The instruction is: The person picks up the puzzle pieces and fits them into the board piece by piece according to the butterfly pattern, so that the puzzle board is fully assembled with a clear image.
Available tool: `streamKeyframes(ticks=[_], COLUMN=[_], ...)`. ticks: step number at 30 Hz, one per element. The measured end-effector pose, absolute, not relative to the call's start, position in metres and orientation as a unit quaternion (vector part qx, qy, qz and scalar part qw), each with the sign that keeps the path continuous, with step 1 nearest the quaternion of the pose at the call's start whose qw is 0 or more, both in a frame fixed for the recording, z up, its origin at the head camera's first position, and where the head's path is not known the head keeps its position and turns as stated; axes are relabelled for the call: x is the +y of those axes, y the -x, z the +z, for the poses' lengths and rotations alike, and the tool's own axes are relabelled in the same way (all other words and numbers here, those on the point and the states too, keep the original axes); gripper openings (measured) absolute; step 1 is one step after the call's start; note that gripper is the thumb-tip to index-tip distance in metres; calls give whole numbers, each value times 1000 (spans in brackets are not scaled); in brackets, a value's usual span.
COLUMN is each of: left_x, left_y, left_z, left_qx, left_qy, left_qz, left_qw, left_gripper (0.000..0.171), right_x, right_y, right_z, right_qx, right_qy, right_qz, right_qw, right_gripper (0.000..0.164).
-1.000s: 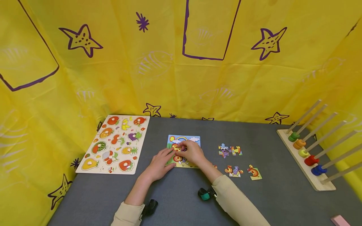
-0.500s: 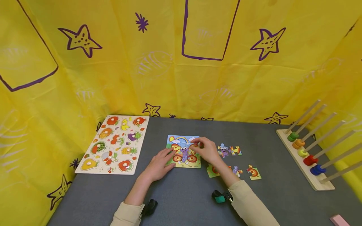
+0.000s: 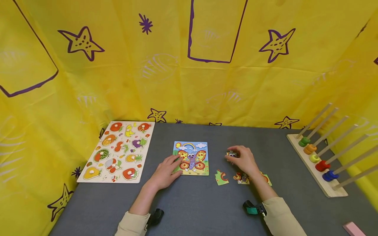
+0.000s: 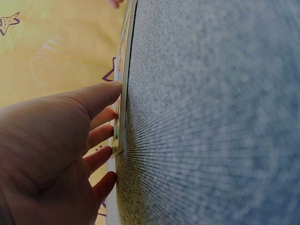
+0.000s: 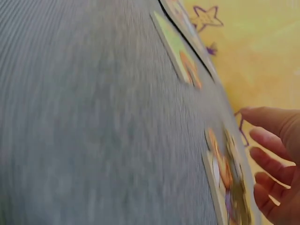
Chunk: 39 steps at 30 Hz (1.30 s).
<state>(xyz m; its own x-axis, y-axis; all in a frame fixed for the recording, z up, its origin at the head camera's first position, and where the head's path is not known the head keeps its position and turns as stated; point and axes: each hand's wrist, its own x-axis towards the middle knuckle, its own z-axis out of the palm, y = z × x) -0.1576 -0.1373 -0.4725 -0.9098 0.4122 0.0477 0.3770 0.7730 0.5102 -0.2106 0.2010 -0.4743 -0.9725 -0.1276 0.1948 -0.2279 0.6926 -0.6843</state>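
Observation:
A square butterfly picture board (image 3: 193,160) with a rainbow lies flat on the grey table. On its left side rests my left hand (image 3: 166,171), fingers loosely spread. The left wrist view shows the thumb and fingertips of the left hand (image 4: 61,140) along the board's edge (image 4: 123,108). My right hand (image 3: 244,160) reaches over a purple-faced jigsaw piece (image 3: 232,153), which shows between thumb and forefinger. The right wrist view has the fingers of the right hand (image 5: 276,159) apart, with nothing visibly gripped. The forearm partly hides further jigsaw pieces (image 3: 240,178).
A green jigsaw piece (image 3: 221,178) lies right of the board. To the left is a wooden fruit puzzle (image 3: 118,152). A peg stacker (image 3: 317,165) with coloured rings stands at the right, and a pink block (image 3: 352,228) lies near the front. Yellow cloth (image 3: 165,88) hangs behind.
My right hand has left the butterfly board and moved right to the purple-faced jigsaw piece, uncovering the board's picture. The left hand has stayed on the board's left side.

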Motion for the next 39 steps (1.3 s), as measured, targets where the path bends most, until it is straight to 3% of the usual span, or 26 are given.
streamKeyframes(ticks=[11,23,32,39], left_x=[-138,-137,-137,-136], left_y=[157,159,160,159], left_z=[-473,-472,-473,-472], left_qx=[940,941,944,946], left_qy=[-209,-205,-211,-208], left_qz=[266,266,251,245], left_qw=[37,45,42,45], left_gripper=[52,53,51,49], right_x=[217,214,194,157], right_y=[206,212,213,217], right_z=[-477,-472,-470,-470], right_qx=[-945,-946,-903,-840], right_qy=[-81,-84,-63,-27], right_qz=[311,312,424,541], right_qw=[61,27,39,-18], right_gripper=[48,48,19,23])
